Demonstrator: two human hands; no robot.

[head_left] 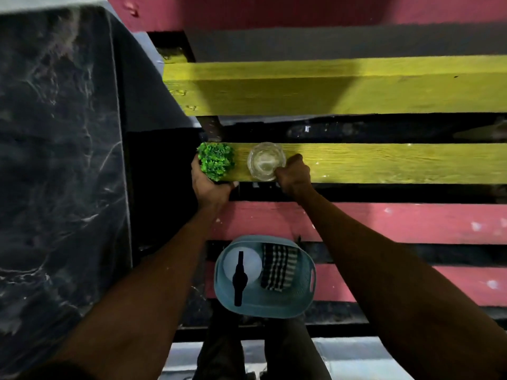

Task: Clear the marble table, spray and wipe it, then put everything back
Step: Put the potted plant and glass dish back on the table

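Note:
The dark marble table fills the left side, its top bare. On a yellow wooden slat to its right sit a small green plant and a clear glass jar. My left hand is wrapped around the plant from below. My right hand grips the jar's right side. Below them a blue basket holds a white spray bottle with a black trigger and a checked cloth.
The slats form a bench of yellow and red planks with dark gaps between them. A grey cushion lies on the far planks. My legs show at the bottom beneath the basket.

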